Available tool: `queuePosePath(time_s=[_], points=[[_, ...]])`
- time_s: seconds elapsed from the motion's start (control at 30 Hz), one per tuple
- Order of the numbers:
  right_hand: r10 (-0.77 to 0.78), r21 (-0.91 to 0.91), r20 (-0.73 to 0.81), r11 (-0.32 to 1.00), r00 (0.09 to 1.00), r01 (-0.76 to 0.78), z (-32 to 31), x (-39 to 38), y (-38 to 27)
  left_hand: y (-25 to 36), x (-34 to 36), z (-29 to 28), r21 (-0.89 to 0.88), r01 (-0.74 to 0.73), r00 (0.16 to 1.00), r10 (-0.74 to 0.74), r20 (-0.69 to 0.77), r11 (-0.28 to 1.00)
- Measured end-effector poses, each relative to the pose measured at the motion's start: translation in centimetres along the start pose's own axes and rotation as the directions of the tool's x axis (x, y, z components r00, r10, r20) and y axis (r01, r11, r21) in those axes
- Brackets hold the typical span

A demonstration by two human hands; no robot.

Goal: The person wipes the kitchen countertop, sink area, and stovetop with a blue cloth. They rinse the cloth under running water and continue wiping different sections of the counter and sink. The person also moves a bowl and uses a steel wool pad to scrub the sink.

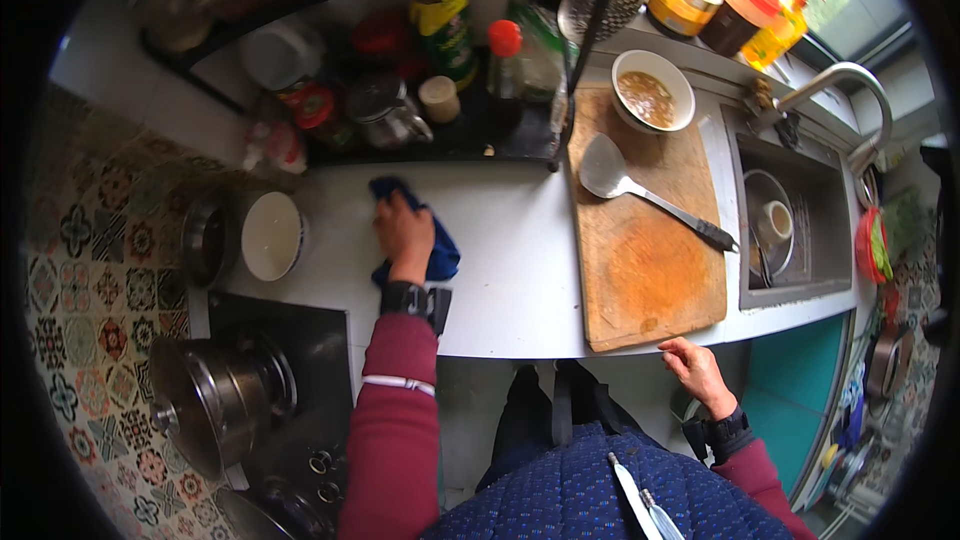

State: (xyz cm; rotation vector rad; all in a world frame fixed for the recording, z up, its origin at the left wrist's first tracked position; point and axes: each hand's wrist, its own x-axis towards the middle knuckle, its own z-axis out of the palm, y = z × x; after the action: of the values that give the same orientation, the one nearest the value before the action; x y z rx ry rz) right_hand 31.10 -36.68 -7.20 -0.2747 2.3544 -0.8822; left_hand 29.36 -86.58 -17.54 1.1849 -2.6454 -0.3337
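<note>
My left hand (405, 234) is pressed down on a dark blue cloth (440, 248), which lies bunched on the white countertop (500, 270). Folds of the cloth stick out past the fingers on both sides. My right hand (697, 373) hangs by the front edge of the counter, just below the corner of a wooden cutting board (650, 270). Its fingers are loosely bent and a little apart, with nothing visible in them. A spatula (655, 195) with a black handle lies across the board. Behind it stands a white bowl (683, 87) of brownish liquid.
At left are a white bowl (272, 236), a metal bowl (207, 240) and a stove with a lidded pot (215, 405). A black rack (440, 155) of jars and bottles stands at the back. The sink (820, 270) at right holds dishes below a faucet (835, 80).
</note>
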Motion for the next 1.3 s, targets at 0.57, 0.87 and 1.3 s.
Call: queuePosePath(time_s=[0.57, 0.87, 1.3], points=[[0.393, 0.662, -0.254, 0.737, 0.884, -0.137, 3.3, -2.4, 5.9, 11.7, -8.2, -0.2, -0.433, -0.698, 0.483, 0.821, 0.304, 0.571], [0.602, 0.856, -0.169, 0.482, 0.78, -0.187, -0.1, 2.4, 7.6, 5.5, -10.0, -4.7, -0.756, -0.547, 0.326, 0.923, 0.203, 0.36], [0.529, 0.779, 0.005, 0.53, 0.849, -0.335, -5.6, 5.1, 11.7, -6.8, -15.0, -4.7, 0.069, -0.176, 0.979, 0.167, 0.117, 0.982]])
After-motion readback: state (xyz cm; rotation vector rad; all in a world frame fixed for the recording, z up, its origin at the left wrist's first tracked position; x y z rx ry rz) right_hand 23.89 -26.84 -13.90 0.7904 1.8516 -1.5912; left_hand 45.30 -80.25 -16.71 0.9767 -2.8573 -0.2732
